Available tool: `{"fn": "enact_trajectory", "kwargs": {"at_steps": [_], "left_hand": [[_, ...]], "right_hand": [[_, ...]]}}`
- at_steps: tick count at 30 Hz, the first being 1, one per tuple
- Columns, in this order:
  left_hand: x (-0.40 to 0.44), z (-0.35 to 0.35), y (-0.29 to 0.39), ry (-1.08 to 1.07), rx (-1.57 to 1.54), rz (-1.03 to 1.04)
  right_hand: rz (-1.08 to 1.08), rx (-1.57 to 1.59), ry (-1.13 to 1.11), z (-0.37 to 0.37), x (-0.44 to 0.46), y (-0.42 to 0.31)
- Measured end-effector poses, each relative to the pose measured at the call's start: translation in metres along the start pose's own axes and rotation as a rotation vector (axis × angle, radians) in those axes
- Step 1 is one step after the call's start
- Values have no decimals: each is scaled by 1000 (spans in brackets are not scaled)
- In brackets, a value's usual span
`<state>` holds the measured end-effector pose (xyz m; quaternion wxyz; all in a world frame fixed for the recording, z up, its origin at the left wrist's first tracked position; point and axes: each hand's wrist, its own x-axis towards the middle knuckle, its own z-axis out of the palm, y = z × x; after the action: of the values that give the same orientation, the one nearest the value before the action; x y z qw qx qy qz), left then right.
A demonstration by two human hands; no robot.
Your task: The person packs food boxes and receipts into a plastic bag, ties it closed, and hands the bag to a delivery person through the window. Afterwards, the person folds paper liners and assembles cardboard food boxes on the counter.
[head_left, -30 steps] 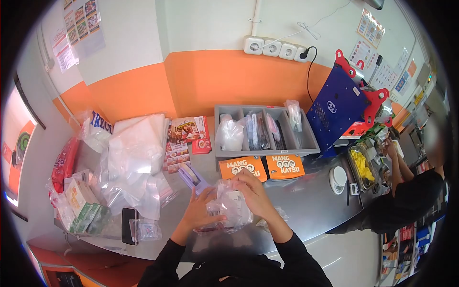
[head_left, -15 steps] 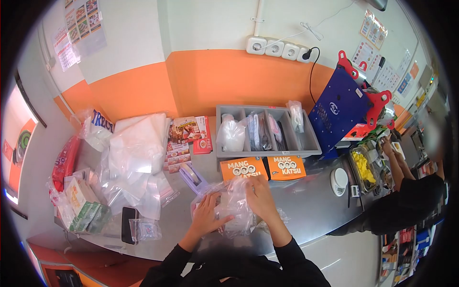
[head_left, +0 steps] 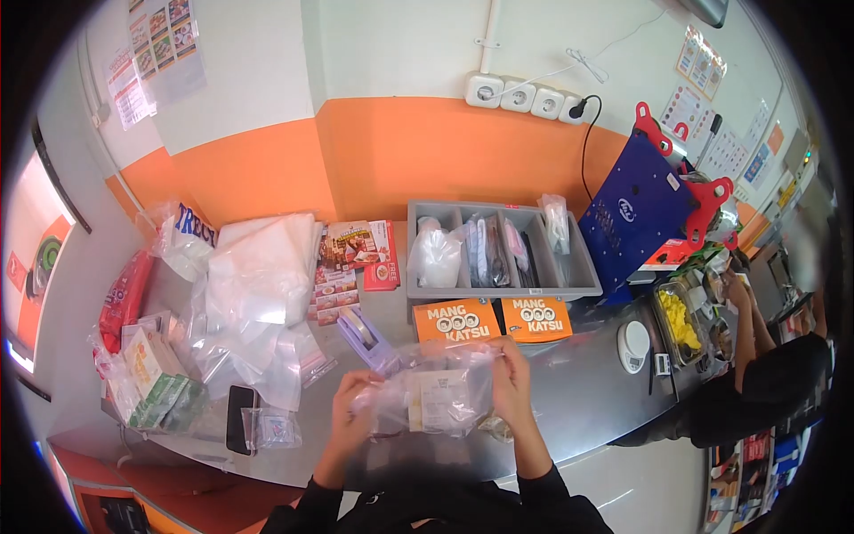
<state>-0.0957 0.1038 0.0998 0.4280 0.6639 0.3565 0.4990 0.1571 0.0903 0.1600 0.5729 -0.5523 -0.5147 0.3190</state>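
Observation:
A clear plastic bag (head_left: pixel 471 392) is stretched between my hands above the steel table, with a printed paper slip (head_left: pixel 438 400) showing through it. My left hand (head_left: pixel 354 411), slightly blurred, is closed on the bag's left side. At the upper right corner, my right hand (head_left: pixel 513 383) pinches the plastic. Just behind the bag stands a purple tape dispenser (head_left: pixel 366 343). Beyond it to the right are two orange printed boxes (head_left: pixel 455 321). Another small clear packet (head_left: pixel 496 429) lies partly hidden beside my right wrist.
A grey divided tray (head_left: pixel 503 292) holds wrapped items at the back. Plastic bags (head_left: pixel 253 285), a phone (head_left: pixel 241 418) and flyers (head_left: pixel 342 267) lie left. Rightward are a blue panel (head_left: pixel 632 209), a white scale (head_left: pixel 632 346), a container of yellow food (head_left: pixel 678 320) and a person (head_left: pixel 756 387).
My hands have moved apart, spreading the bag wider. My left hand has gone from lying flat on the bag to gripping its left side, and the paper slip shows more plainly.

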Motion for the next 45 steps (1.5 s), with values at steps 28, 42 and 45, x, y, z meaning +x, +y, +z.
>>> {"fn": "enact_trajectory", "kwargs": {"at_steps": [28,42,45], "left_hand": [[3,28,-52,-380,218,-162],[-17,51,-93,-440,495,218],[-8,38,-73,-519,494,205]], "right_hand": [[215,-550,-970,22,2,19],[50,-792,-534,18,-40,-25],[-289,-894,-569,7,-38,25]]}}
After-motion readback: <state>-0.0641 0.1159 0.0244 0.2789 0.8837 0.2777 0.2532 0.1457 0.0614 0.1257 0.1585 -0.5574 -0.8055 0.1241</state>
